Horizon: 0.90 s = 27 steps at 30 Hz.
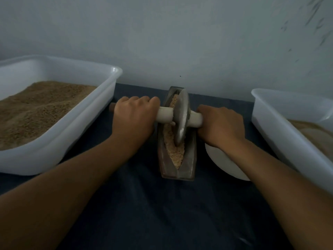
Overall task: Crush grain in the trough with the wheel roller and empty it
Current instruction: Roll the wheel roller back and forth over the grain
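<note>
Forearms reach in from the near edge across a dark blue cloth point(162, 213) that covers the surface, and both meet at the tool in the middle. Nearest of the task's things is the trough point(177, 170), a narrow boat-shaped metal vessel lying lengthwise from near to far, with pale grain point(175, 152) heaped along its groove. The wheel roller point(181, 117) stands upright in that groove, its disc biting into the grain near the middle of the trough. The left hand point(134, 116) has its grip curled fully round the pale handle point(164, 114) on the left side of the disc; the right hand point(220, 123) wraps the handle stub on the right in the same closed way. Just right of the trough, partly under the right wrist, sits a white bowl point(225, 165). A large white tub point(100, 112) of brown grain stands at far left, and another white tub point(270, 127), holding a paler material, at far right. Judging by the coarse, still-lumpy look of the grain and the full groove, crushing seems under way but unfinished, and emptying the trough is yet to be done.
</note>
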Each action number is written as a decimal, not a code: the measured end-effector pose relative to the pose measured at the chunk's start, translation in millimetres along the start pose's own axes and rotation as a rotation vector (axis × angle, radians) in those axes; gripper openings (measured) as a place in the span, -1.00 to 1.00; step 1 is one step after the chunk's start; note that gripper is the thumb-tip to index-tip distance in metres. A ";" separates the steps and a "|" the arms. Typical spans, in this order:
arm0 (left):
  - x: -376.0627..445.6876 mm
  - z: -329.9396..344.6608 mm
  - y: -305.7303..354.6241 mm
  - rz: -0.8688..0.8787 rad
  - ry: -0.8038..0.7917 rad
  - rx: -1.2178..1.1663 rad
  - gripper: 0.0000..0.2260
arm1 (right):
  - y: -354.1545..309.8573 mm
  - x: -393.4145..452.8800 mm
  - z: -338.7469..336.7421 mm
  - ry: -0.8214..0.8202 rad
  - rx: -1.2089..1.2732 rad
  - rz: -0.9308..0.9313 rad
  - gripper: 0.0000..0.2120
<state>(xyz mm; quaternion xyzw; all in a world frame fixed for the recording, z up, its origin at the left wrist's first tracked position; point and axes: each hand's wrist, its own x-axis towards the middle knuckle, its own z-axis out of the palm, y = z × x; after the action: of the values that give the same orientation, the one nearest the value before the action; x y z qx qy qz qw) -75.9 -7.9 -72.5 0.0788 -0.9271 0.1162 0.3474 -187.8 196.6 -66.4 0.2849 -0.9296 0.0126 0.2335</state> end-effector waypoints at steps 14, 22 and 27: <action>73.5 26.7 -14.4 -0.030 -0.431 0.038 -0.80 | 13.7 85.3 -1.2 -0.625 0.150 -0.070 -0.86; 64.4 27.8 -12.2 -0.048 -0.327 0.012 -0.87 | 14.9 87.8 0.5 -0.611 0.134 -0.077 -0.81; 37.1 21.3 -4.1 0.035 -0.066 0.046 -0.87 | 11.9 51.1 -1.3 -0.336 0.051 -0.074 -0.85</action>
<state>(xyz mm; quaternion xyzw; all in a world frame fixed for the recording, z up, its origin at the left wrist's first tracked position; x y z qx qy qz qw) -116.0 -20.1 -62.8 0.0742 -0.9364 0.1411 0.3126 -230.8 180.1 -41.4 0.3227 -0.9439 -0.0201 0.0678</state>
